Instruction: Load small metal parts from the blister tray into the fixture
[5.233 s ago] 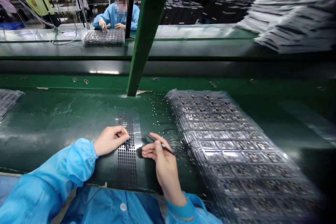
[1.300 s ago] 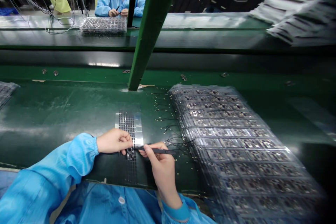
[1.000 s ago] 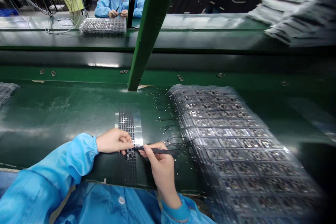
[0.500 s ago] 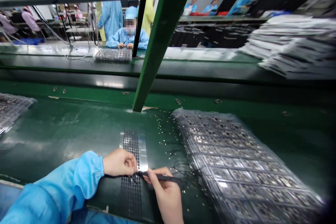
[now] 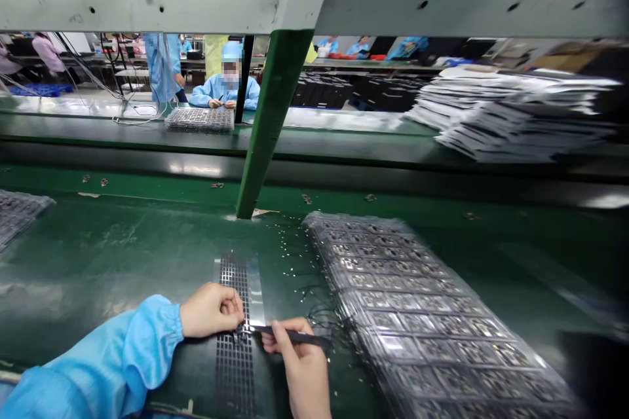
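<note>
Left to right: a plastic-wrapped tray stack (image 5: pixel 17 217), cut off by the frame edge, lies on the green surface (image 5: pixel 98 255). The left hand (image 5: pixel 210 309), in a blue sleeve (image 5: pixel 152 340), lies palm-down, its fingers (image 5: pixel 230 306) curled narrowly around a small dark piece (image 5: pixel 240 335) at the edge of a perforated strip (image 5: pixel 234 357); the piece is too small to identify. The right hand (image 5: pixel 301 357), cut off below, holds black tweezers (image 5: pixel 295 337) in a narrow pinch between its fingers (image 5: pixel 282 334). The tweezer tips, hard to make out, lie beside the piece. A larger wrapped tray stack (image 5: pixel 413 301) lies just right.
</note>
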Motion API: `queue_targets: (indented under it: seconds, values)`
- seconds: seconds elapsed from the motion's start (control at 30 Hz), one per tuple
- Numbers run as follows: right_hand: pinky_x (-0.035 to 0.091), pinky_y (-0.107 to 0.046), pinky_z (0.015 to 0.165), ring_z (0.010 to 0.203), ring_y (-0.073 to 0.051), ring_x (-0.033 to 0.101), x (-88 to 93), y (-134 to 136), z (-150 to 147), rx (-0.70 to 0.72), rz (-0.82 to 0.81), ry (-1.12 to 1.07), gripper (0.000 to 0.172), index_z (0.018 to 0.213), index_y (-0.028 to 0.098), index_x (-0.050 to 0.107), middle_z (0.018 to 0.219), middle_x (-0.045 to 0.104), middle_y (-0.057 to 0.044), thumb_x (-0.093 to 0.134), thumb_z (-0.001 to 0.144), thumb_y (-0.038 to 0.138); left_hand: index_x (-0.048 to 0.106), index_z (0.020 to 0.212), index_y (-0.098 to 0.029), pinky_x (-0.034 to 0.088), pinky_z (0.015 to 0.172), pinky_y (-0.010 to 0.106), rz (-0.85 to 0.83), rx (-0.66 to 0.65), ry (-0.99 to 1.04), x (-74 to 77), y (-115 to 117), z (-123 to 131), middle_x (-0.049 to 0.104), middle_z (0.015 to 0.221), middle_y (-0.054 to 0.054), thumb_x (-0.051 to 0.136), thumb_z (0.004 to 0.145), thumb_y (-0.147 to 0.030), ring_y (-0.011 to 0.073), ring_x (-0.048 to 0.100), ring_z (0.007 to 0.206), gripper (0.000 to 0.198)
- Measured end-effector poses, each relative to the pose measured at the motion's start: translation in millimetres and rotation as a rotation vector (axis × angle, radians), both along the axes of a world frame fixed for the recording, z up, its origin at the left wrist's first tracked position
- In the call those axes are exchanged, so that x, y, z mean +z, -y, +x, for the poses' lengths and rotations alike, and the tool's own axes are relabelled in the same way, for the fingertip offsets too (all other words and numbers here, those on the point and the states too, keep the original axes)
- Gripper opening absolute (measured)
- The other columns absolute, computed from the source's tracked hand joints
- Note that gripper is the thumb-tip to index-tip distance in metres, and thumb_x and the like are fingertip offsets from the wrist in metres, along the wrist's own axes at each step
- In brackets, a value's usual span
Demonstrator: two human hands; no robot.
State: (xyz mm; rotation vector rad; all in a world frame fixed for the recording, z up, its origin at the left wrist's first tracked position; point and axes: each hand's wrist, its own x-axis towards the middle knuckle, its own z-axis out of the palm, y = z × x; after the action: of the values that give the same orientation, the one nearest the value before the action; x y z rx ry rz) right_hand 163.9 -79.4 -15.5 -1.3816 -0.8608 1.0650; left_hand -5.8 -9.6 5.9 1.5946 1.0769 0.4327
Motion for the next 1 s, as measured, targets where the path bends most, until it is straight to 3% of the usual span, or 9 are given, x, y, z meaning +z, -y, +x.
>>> queue_targets:
  seconds: [0.1,0.23,0.37,0.57,0.73,1.0]
  values:
    - [0.054,-0.027,0.053,0.057,-0.018,0.065,-6.1,1,0,-0.02,-0.016,-0.056,0.043,0.085,0.016,0.061,0.069,0.068,-0.005,0.063,0.075,0.058,0.062,0.07,-0.012,0.039,0.052,0.016,0.003,-0.003,0.008,1.0,0,-1,0.055,0.054,-0.003,0.055,0.067,-0.014,0.0078,0.05,0.051,0.008]
    - [0.057,-0.031,0.063,0.07,-0.02,0.067,-2.9,2,-2,0.119,-0.04,-0.03,0.049,0.104,0.016,0.061,0.081,0.071,-0.009,0.053,0.082,0.059,0.062,0.071,-0.012,0.04,0.052,0.016,0.049,-0.023,0.001,3.3,4,2,0.058,0.056,-0.002,0.054,0.069,-0.015,0.008,0.051,0.052,0.008]
    - [0.054,-0.027,0.068,0.069,-0.018,0.066,5.7,4,-8,0.227,0.038,0.036,0.033,0.094,0.017,0.062,0.08,0.07,-0.006,0.066,0.077,0.046,0.063,0.072,-0.013,0.041,0.053,0.015,0.1,-0.055,-0.043,8.2,9,4,0.061,0.058,-0.002,0.055,0.071,-0.016,0.008,0.054,0.053,0.009]
    - [0.052,-0.029,0.062,0.068,-0.021,0.066,13.3,4,-12,0.206,0.043,0.046,0.024,0.085,0.021,0.06,0.07,0.068,-0.003,0.07,0.072,0.039,0.066,0.076,-0.014,0.042,0.057,0.015,0.192,-0.115,-0.099,13.5,10,0,0.065,0.063,-0.001,0.056,0.076,-0.02,0.009,0.058,0.057,0.012]
    - [0.05,-0.033,0.059,0.065,-0.022,0.065,29.6,3,-11,0.184,0.044,0.051,0.006,0.078,0.033,0.063,0.069,0.066,-0.005,0.067,0.073,0.032,0.07,0.084,-0.016,0.043,0.06,0.016,0.209,-0.173,-0.098,17.9,9,0,0.069,0.072,0.001,0.055,0.078,-0.021,0.0101,0.061,0.063,0.017]
    - [0.047,-0.034,0.059,0.065,-0.02,0.064,38.5,3,-11,0.215,0.003,0.074,0.01,0.078,0.034,0.061,0.07,0.065,-0.004,0.066,0.072,0.029,0.07,0.088,-0.017,0.043,0.061,0.016,0.227,-0.17,-0.093,16.0,9,3,0.068,0.077,0.001,0.055,0.078,-0.018,0.0099,0.059,0.065,0.018]
